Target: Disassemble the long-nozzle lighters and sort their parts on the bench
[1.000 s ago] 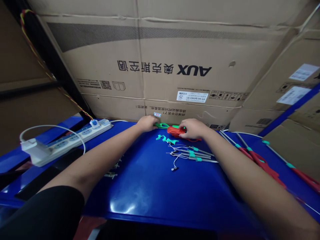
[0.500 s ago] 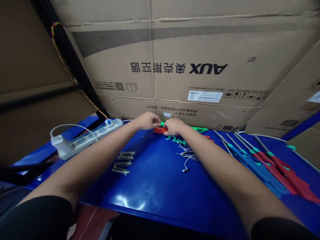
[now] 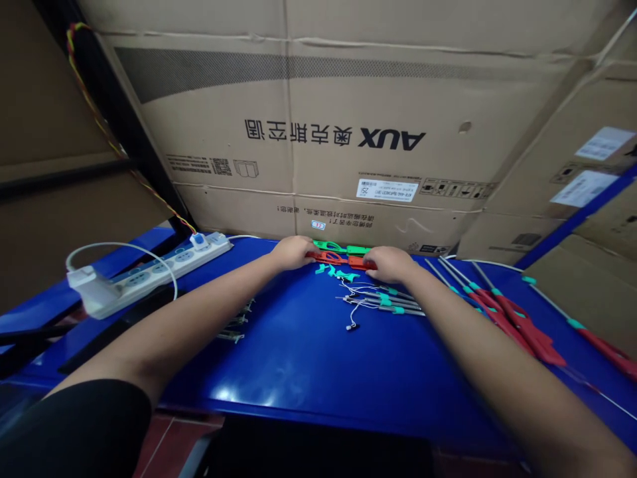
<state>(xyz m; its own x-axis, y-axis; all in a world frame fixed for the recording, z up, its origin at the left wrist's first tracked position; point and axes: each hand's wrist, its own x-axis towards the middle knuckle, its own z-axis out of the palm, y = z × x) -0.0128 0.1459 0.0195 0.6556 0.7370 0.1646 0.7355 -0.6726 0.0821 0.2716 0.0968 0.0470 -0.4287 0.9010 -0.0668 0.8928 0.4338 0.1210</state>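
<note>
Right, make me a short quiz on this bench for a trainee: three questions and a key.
1. What colour is the front strip between the left hand and the right hand? a) red b) blue c) white
2. True or false: the green strip lies behind the front strip, on the side towards the carton.
3. Fill in the blank: the brand printed upside down on the carton is ____.

Key: 1. a; 2. true; 3. AUX
</note>
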